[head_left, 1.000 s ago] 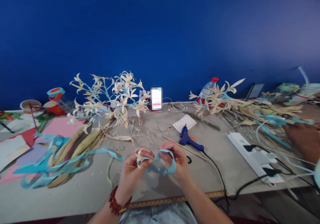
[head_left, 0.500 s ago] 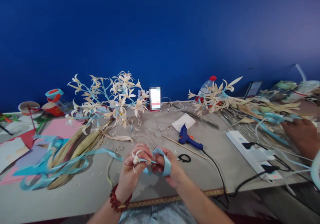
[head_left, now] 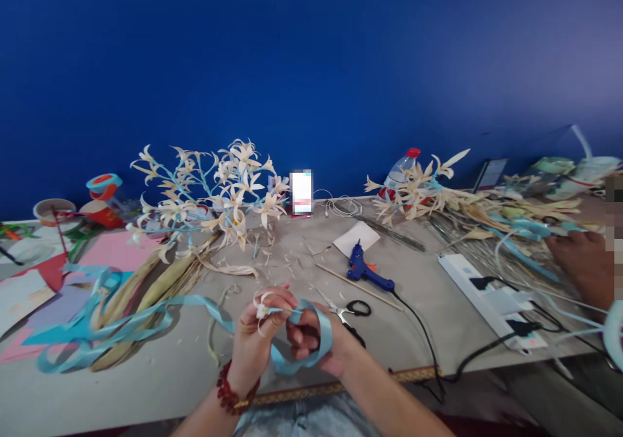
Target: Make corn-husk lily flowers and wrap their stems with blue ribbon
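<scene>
Presently, my left hand [head_left: 256, 338] pinches a cream-petalled flower [head_left: 261, 310], stem [head_left: 277, 310] toward right hand [head_left: 308, 332], curled inside pale-blue ribbon [head_left: 326, 334], grip unclear.

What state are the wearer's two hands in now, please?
Left hand: closed, holding a small pale flower.
Right hand: partly curled at a blue ribbon loop; grip unclear.

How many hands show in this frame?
3: the left hand and right hand at the ribbon, plus another person's hand at far right; its pair may be hidden.
</scene>
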A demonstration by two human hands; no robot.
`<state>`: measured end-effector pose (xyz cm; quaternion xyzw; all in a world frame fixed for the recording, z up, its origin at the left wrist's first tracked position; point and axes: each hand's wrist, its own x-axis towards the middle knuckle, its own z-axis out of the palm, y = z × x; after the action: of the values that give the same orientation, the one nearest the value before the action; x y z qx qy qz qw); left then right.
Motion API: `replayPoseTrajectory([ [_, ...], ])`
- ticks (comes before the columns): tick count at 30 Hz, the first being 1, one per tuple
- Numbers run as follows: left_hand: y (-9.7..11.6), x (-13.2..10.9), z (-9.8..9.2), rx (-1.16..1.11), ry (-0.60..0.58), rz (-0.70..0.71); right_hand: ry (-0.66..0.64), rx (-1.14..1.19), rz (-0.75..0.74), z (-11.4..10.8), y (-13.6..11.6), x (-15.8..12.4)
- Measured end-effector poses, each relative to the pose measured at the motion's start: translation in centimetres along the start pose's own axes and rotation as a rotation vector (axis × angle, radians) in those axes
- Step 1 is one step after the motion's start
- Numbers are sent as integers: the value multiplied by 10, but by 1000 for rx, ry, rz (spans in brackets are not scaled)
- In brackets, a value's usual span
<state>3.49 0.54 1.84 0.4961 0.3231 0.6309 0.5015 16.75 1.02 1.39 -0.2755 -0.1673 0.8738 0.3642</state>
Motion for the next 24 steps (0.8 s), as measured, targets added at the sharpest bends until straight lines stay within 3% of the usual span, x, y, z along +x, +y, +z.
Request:
replayPoseTrajectory([
  [7, -1, 1, -1, 40, 16, 61, -144, 67, 51, 4, -1, -7],
  [14, 2, 2, -1, 65, -62, 101, -264, 124, 127, -3, 1, -9],
  [24, 16, 8, -4, 231, -144, 278, -338, 169, 125, -3, 1, -12],
])
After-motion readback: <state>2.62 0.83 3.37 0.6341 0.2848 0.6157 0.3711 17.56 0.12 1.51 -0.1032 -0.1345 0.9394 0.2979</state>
